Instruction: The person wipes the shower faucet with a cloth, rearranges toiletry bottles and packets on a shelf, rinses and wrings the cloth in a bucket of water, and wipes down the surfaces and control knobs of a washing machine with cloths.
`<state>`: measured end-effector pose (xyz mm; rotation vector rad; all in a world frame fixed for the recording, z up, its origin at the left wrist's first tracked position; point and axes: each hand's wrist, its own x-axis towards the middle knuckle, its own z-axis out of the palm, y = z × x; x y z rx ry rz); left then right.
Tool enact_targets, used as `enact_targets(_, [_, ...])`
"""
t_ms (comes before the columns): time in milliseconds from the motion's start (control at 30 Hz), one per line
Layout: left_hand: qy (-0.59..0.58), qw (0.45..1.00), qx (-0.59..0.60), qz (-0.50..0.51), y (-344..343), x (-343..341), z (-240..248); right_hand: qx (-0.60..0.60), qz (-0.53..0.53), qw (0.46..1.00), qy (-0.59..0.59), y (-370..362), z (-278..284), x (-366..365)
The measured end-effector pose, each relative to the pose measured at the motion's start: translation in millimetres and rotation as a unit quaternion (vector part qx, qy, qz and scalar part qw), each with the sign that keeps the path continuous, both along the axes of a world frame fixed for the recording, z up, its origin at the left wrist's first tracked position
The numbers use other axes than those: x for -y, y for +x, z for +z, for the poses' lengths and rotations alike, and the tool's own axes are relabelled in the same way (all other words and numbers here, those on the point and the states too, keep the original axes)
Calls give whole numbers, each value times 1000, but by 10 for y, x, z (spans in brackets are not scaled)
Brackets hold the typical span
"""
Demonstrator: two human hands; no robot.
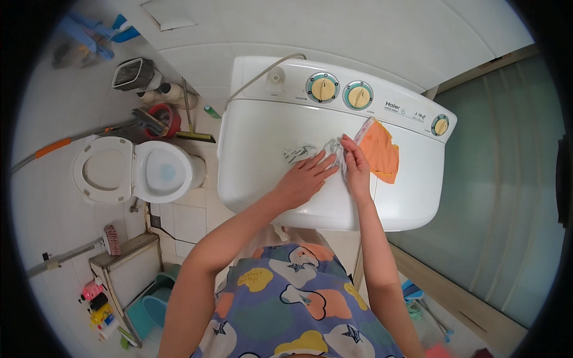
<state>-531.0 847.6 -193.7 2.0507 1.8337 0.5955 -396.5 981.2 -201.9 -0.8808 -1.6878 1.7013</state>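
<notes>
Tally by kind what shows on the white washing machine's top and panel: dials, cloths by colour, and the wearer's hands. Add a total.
Cream dials: 3
Orange cloth: 1
White patterned cloth, partly hidden by the hands, seemingly one piece: 1
Hands, left and right: 2
Total: 7

The washer (262, 167) is standing before the person, its dials (323, 89) running along the back. On its lid, a cloth (301, 154) is lying under the left hand (305, 179), the right hand (357, 167) meeting its right end. A garment (382, 156) is resting just right of that hand. Leftward, a toilet (194, 173) is standing beside the washer, a broom (197, 137) and a basin (173, 116) sitting behind it (both near the wall). A door (489, 167) is flanking the right.
</notes>
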Motion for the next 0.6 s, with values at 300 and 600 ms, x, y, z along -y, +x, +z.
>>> enact_targets(300, [-13,965,202,167,-260,193,333,114,93,983,108,-60,261,146])
enact_targets(600, [-51,931,281,226,-769,190,509,149,-58,986,50,210,517,-60])
